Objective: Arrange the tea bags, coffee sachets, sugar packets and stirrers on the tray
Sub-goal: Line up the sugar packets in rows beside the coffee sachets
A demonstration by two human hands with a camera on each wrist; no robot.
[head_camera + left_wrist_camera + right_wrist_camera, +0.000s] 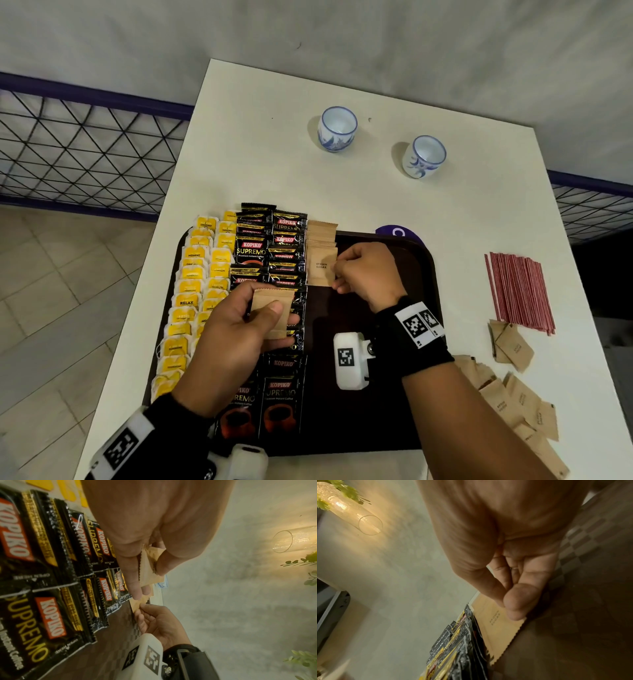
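Sugar packets [322,240] form a short row at the far part of the tray [419,260], beside the coffee sachets [270,246]. Right hand [368,270] pinches the nearest packet [321,266] — left hand [236,329] holds a small stack [272,313] in a thumb-and-finger grip. Stirrers [519,291] lie on the tabletop [274,164].

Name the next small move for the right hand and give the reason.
Probably lower the brown sugar packet onto the front of the sugar row and let go. The right hand pinches its edge just beside the coffee sachets, in line with the row, over bare tray. The left hand holds more sugar packets ready.
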